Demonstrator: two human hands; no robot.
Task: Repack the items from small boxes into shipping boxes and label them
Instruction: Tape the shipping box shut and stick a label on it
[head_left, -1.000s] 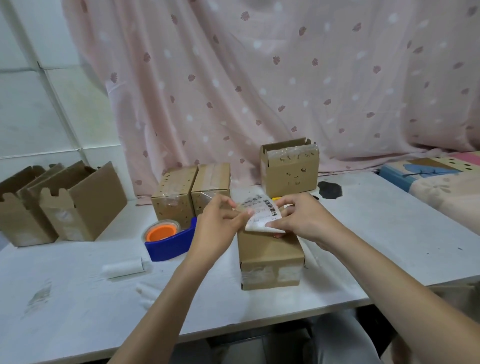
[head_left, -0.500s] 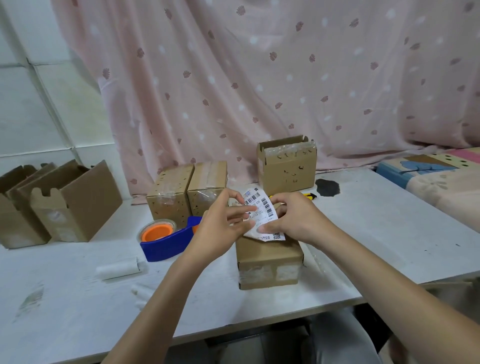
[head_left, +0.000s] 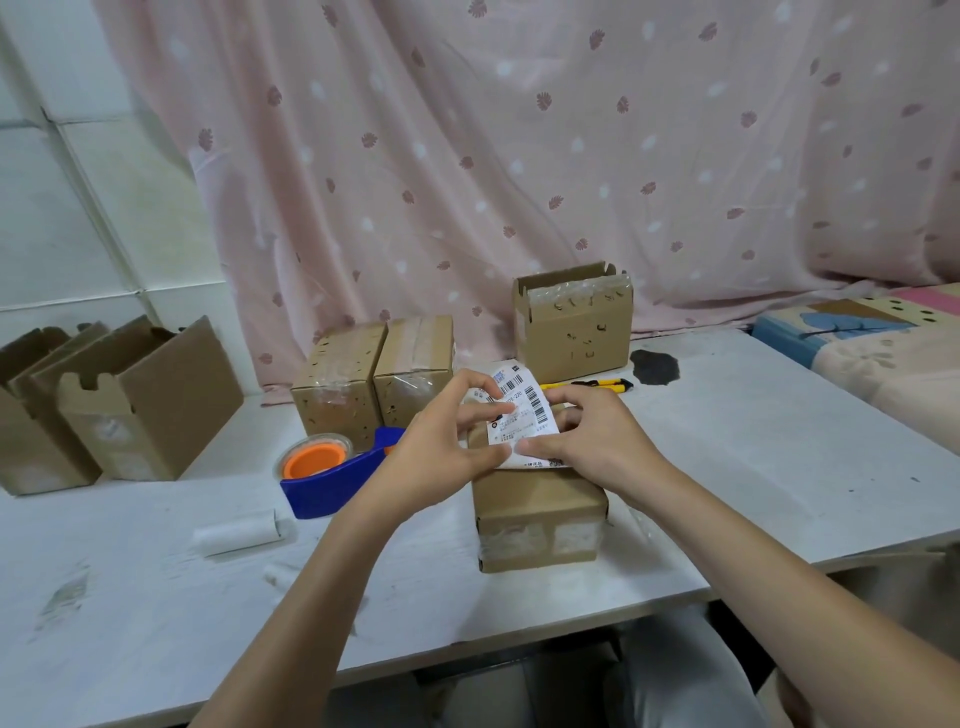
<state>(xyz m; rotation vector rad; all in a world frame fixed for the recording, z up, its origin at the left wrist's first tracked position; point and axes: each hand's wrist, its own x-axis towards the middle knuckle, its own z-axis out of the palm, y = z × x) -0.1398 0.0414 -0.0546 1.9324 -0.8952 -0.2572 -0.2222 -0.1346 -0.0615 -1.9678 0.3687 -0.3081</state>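
Holding shipping label (head_left: 522, 410) — left hand (head_left: 441, 452) and right hand (head_left: 592, 441) fingers pinched on its edges, above sealed box (head_left: 537, 512) at worktop (head_left: 156, 597) centre. Label more upright than earlier, barcodes facing camera. Tape dispenser (head_left: 332, 473) at 9 o'clock of box — unmoved.

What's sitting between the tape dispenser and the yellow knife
In the head view, two sealed boxes behind, and both hands, left and right, pinching a label.

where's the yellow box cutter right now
In the head view the yellow box cutter lies on the white table, right of centre, just in front of the open cardboard box and left of a dark stain.
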